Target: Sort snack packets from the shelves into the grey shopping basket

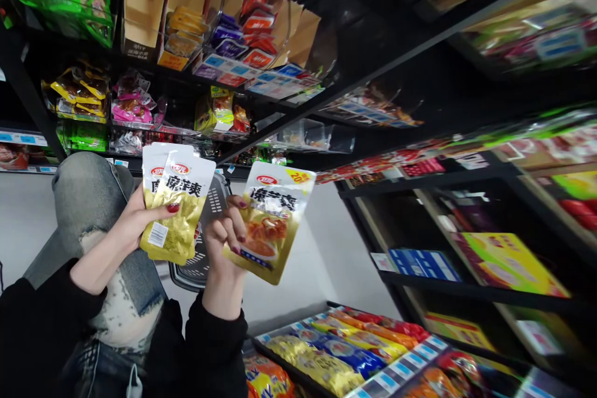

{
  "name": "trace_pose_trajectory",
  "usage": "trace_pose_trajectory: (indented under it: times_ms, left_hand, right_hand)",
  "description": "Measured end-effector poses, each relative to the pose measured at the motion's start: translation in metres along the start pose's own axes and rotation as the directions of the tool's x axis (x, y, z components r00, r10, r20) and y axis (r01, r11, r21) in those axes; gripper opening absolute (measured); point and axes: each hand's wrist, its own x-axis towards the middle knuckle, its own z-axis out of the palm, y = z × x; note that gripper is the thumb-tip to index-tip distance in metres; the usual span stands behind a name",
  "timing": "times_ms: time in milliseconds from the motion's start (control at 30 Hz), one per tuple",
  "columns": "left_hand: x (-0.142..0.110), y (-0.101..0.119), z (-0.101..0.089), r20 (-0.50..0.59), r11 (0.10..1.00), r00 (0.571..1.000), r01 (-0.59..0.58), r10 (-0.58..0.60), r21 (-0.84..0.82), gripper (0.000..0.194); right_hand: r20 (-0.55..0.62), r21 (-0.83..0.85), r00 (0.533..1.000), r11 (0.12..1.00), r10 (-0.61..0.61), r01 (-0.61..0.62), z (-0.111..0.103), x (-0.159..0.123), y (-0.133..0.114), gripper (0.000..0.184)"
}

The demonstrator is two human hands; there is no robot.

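Observation:
My left hand (140, 217) is closed around two overlapping snack pouches (189, 224), gold and white with a red oval logo. The thumb lies across the front, and a barcode label shows low on one pouch. In my right hand (227, 233) is a single similar snack pouch (277, 217), tilted, with a yellow "20" corner and a food picture. Its lower left edge is pinched between the fingers and the palm side. The two hands are apart, side by side above a dark slotted basket (186, 264) on the floor, partly hidden behind them.
Black shelves (280, 84) with boxed and bagged snacks run across the top. To the lower right stands a low rack of bagged snacks (336, 354) with price strips. More shelving (429, 289) lies at right, blurred. My bent knee (88, 193) is at left.

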Motion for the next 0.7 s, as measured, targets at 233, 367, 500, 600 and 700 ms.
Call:
trace_pose_trajectory:
  times_ms: [233, 367, 500, 600, 700]
  left_hand:
    - [0.001, -0.003, -0.001, -0.037, 0.997, 0.997, -0.069, 0.07, 0.027, 0.055]
    - [0.002, -0.006, 0.001, -0.048, 0.986, 0.987, -0.146, 0.15, 0.08, 0.055]
    - [0.005, -0.008, -0.001, -0.051, 0.984, 0.984, -0.169, 0.172, 0.063, 0.052]
    - [0.004, -0.006, -0.002, -0.039, 0.995, 0.994, -0.097, 0.098, 0.024, 0.052]
    - [0.002, -0.005, -0.002, -0.05, 0.996, 0.995, -0.086, 0.086, 0.017, 0.052]
  right_hand:
    - [-0.056, -0.909, 0.689, 0.323, -0.723, 0.264, 0.016, -0.013, -0.015, 0.018]
    - [0.317, -0.947, 0.713, -0.163, -0.625, 0.279, 0.039, -0.038, -0.001, 0.006]
    - [0.556, -0.83, 0.681, -0.286, -0.476, 0.478, 0.053, -0.047, 0.019, 0.012]
    - [0.516, -0.848, 0.731, -0.144, -0.446, 0.51, 0.053, -0.041, 0.018, 0.017]
    - [0.328, -0.922, 0.854, 0.061, -0.404, 0.383, 0.046, -0.031, 0.008, 0.029]
